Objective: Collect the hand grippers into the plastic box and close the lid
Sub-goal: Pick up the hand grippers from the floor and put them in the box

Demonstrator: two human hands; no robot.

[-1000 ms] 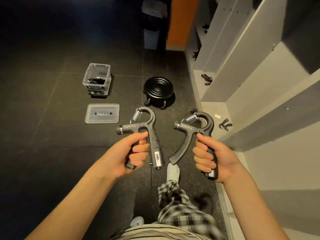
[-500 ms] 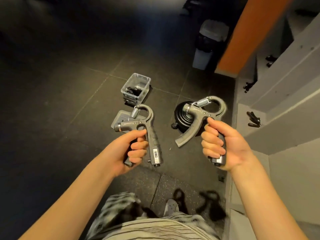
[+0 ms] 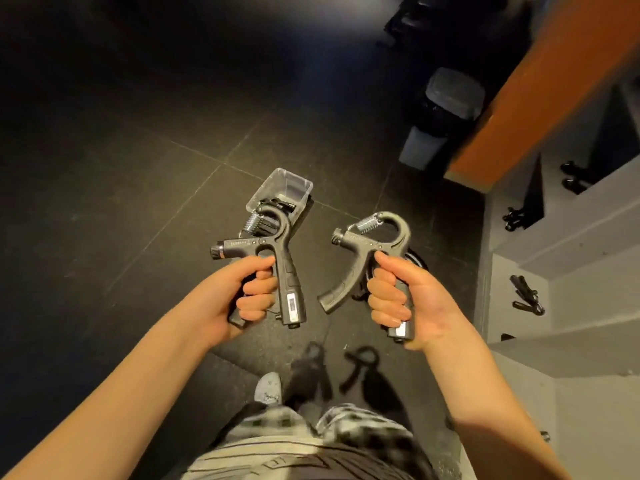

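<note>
Head cam: gripping a hand gripper (image 3: 277,251) in the left hand (image 3: 242,299), fingers curled round just one handle, up above the dark floor (image 3: 104,202). Same deal with the right hand (image 3: 398,299), wrapped round one handle of a second hand gripper (image 3: 377,244). Plastic box (image 3: 284,188) sitting open on the floor, well off its shelf-side edge, dark grippers inside. More loose grippers (image 3: 526,296) on the grey shelf (image 3: 571,306).

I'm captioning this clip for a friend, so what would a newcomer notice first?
Centre frame, the left hand grips one hand gripper and the right hand grips a second hand gripper, both held up, springs on top. Just beyond the first, an open plastic box sits on the dark floor with dark items inside.
</note>
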